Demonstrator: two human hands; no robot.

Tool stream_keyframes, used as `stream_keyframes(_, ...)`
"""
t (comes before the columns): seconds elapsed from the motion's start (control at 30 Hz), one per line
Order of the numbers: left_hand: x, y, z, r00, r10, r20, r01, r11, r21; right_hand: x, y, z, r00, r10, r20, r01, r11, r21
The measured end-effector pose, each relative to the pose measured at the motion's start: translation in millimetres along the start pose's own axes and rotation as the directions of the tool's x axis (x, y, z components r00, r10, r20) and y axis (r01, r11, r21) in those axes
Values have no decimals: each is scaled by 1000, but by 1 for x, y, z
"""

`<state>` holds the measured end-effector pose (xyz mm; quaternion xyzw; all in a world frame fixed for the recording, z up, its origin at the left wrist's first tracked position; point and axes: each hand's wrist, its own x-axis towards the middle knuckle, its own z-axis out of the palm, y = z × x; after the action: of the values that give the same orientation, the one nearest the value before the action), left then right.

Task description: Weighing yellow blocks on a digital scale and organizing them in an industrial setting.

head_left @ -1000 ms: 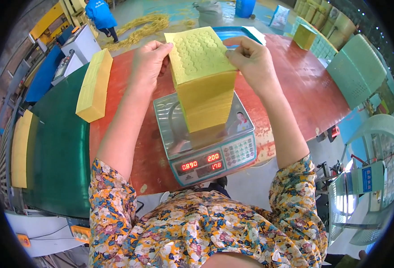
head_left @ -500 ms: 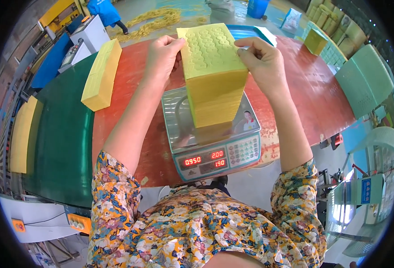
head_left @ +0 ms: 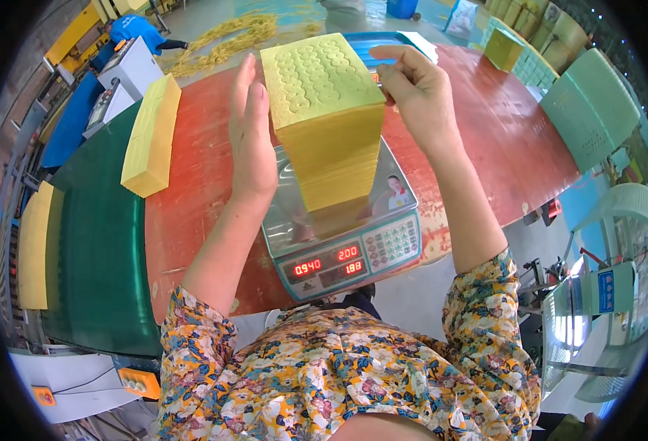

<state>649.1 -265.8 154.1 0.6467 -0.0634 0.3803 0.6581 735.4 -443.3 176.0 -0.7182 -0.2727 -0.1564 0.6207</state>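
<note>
A tall stack of yellow embossed paper sheets (head_left: 331, 158) stands on the steel pan of a digital scale (head_left: 294, 192). Rows of round patterns are pressed into its top sheet. Along the stack's left side, my left hand (head_left: 253, 140) is held upright and flat, its fingers stretched out and thumb toward the paper. My right hand (head_left: 418, 92) is at the far right corner, fingers bent but apart, with the fingertips close to the paper's edge. Whether they touch it is hard to make out. Red digits glow on the scale's front panel.
More yellow paper blocks lie on the red tabletop's left side (head_left: 151, 136), at the far left (head_left: 38, 246) and at the back right (head_left: 502, 49). A blue tray (head_left: 372, 42) sits behind the stack. Green chairs (head_left: 592, 117) flank the right. A person in blue (head_left: 134, 29) bends at the back left.
My left hand has gone from a curled grip at the top sheet's corner to flat against the side. My right fingers have loosened from the edge. The scale's reading has changed.
</note>
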Motion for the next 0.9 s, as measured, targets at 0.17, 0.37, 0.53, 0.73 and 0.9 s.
stream_keyframes(0.17,-16,17,26,998,29,47,-29,1000,-4,0,3,3,999,-33,32,32,999,27)
stream_keyframes(0.37,0,-20,6,991,85,105,-97,989,114,1,6,2,999,-22,36,22,1000,1)
stream_keyframes(0.53,-6,-19,8,996,48,81,-52,998,45,-3,-2,5,995,-101,7,100,981,-166)
stream_keyframes(0.73,-12,-19,-5,998,57,-19,-57,998,-37,-17,2,-11,988,-62,-140,62,998,-3)
stream_keyframes(0.9,-38,-23,-54,969,-38,-243,37,999,-9,-86,1,-28,952,163,-257,-137,984,115)
